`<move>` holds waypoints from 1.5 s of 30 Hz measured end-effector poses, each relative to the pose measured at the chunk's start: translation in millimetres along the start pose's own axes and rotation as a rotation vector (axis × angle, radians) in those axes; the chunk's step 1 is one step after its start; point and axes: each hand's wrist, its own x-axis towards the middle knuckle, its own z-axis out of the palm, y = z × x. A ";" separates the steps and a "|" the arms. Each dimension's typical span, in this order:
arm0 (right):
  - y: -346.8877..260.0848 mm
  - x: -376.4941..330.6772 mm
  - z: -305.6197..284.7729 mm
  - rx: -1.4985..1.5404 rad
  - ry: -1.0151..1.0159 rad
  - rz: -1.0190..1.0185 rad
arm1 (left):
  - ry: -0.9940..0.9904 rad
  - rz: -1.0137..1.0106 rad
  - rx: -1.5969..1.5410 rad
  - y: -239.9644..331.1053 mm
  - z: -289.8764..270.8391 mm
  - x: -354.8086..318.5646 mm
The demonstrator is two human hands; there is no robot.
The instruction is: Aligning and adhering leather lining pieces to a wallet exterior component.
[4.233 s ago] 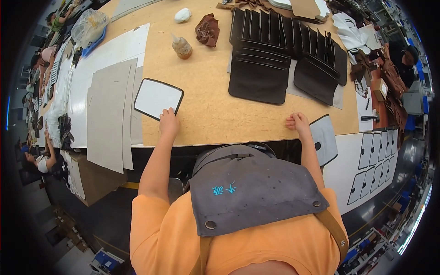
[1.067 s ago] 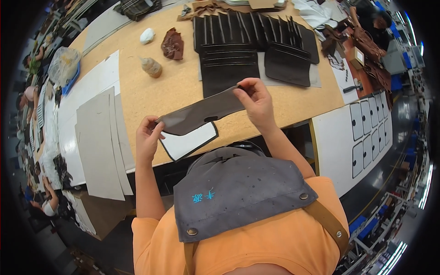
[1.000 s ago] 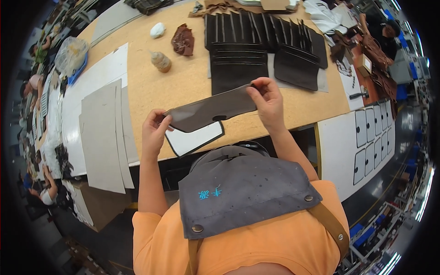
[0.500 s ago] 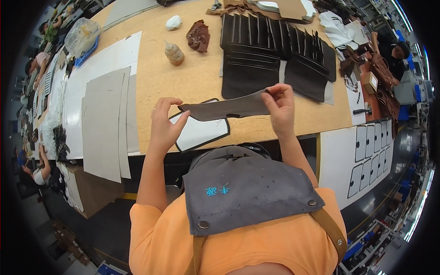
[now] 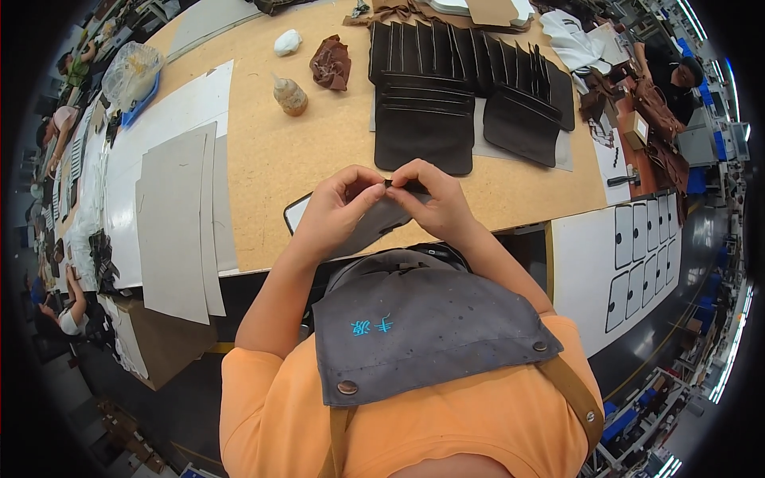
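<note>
My left hand [image 5: 343, 209] and my right hand [image 5: 434, 201] are close together over the table's near edge, both with fingers pinched. Between them they hold the dark edge of a thin grey strip of material [image 5: 376, 225]. The rest of the strip hangs below the fingertips, partly hidden by the hands. Under it lies a white panel with black edging [image 5: 296, 213], mostly covered. Just beyond the hands are black leather wallet pieces [image 5: 424, 142] with rows of card slots.
A bottle of brownish liquid [image 5: 290, 97], crumpled brown leather [image 5: 331, 64] and a white wad [image 5: 288, 42] stand farther back. Grey boards [image 5: 175, 215] overhang the table's edge at left. On the right, several black-edged panels [image 5: 629, 231] lie on a white board. Other people sit nearby.
My hands have come together from the two ends of the strip. It was stretched out flat between them and now hangs from the pinched fingers.
</note>
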 end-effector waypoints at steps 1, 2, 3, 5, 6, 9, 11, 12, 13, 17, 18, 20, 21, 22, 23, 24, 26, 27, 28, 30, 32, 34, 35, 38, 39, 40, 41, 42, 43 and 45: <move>1.0 -0.2 0.9 -0.001 -0.001 0.000 | 0.000 -0.019 -0.035 -1.8 -0.2 0.7; 2.9 -0.7 2.4 -0.025 0.031 -0.054 | 0.014 0.012 -0.054 -4.1 2.0 1.5; 3.7 -0.6 3.7 -0.050 0.062 -0.107 | 0.015 0.013 -0.056 -5.0 2.2 1.9; 2.5 -0.6 6.6 -0.125 0.105 -0.172 | 0.043 -0.007 -0.058 -6.6 2.7 2.2; 2.2 -0.3 7.9 -0.199 0.149 -0.237 | 0.045 -0.005 -0.060 -8.1 3.7 2.1; 1.1 1.8 8.3 -0.375 0.186 -0.332 | 0.132 -0.001 -0.045 -10.3 11.4 -0.4; -0.2 0.6 11.2 -0.402 0.189 -0.321 | 0.193 0.062 0.029 -8.3 17.1 -3.4; -1.1 -0.2 12.5 -0.430 0.195 -0.307 | 0.195 0.063 0.027 -9.1 19.0 -3.8; -2.9 -0.7 12.7 -0.430 0.192 -0.308 | 0.234 0.138 0.126 -10.4 20.7 -4.0; -7.7 -2.5 13.8 -0.533 0.162 -0.263 | 0.305 0.334 0.436 -8.9 27.2 -6.1; -7.4 -3.4 14.1 -0.544 0.152 -0.244 | 0.304 0.333 0.434 -8.8 27.8 -6.5; -3.8 -4.6 13.9 -0.532 0.136 -0.222 | 0.284 0.369 0.514 -8.9 28.4 -7.2; -2.6 -5.1 13.5 -0.518 0.120 -0.203 | 0.283 0.367 0.511 -9.0 28.8 -7.8; -2.3 -5.4 12.7 -0.519 0.117 -0.201 | 0.277 0.339 0.481 -9.3 28.8 -8.6; -2.1 -5.9 11.5 -0.507 0.116 -0.179 | 0.272 0.310 0.451 -9.8 28.7 -9.3; -2.2 -6.1 10.7 -0.493 0.113 -0.157 | 0.275 0.307 0.448 -10.3 26.8 -9.3; -9.2 -5.7 6.1 -0.381 0.058 -0.051 | 0.226 0.051 0.344 -11.2 21.8 -7.7; -11.6 -6.5 3.5 -0.271 0.008 0.055 | 0.231 0.049 0.340 -11.4 21.2 -7.6; -10.5 -7.7 1.9 -0.271 0.001 0.054 | 0.214 0.019 0.305 -11.3 20.8 -7.7; -5.4 -8.9 -1.0 0.318 0.083 0.281 | 0.200 -0.011 0.264 -11.0 19.3 -7.5; -0.6 -9.3 -4.9 0.365 0.056 0.351 | 0.160 -0.015 0.233 -11.0 17.6 -7.1; -5.4 -7.3 -4.9 0.428 0.049 0.443 | 0.146 -0.021 0.200 -11.3 18.7 -7.4; -8.3 -5.7 -4.3 0.425 0.046 0.445 | 0.130 -0.027 0.172 -11.3 19.5 -7.8; -7.4 -4.3 -4.3 0.517 -0.047 0.571 | 0.104 -0.080 0.120 -6.5 23.0 -9.9; -1.5 -5.7 -3.9 0.565 -0.069 0.585 | 0.104 -0.080 0.117 -7.1 23.3 -9.9; 1.9 -6.3 -4.0 0.614 -0.091 0.598 | 0.099 -0.070 0.154 -7.6 23.2 -9.7; 2.3 -6.1 -4.6 0.612 -0.091 0.599 | 0.094 -0.061 0.192 -8.0 23.1 -9.6; 2.5 -6.0 -5.2 0.685 -0.102 0.669 | 0.093 -0.061 0.190 -8.4 23.1 -9.7; 2.7 -6.1 -5.7 0.758 -0.113 0.738 | 0.089 -0.058 0.201 -8.6 23.0 -9.8; 3.0 -6.2 -5.9 0.771 -0.113 0.742 | 0.085 -0.054 0.212 -8.7 23.5 -10.3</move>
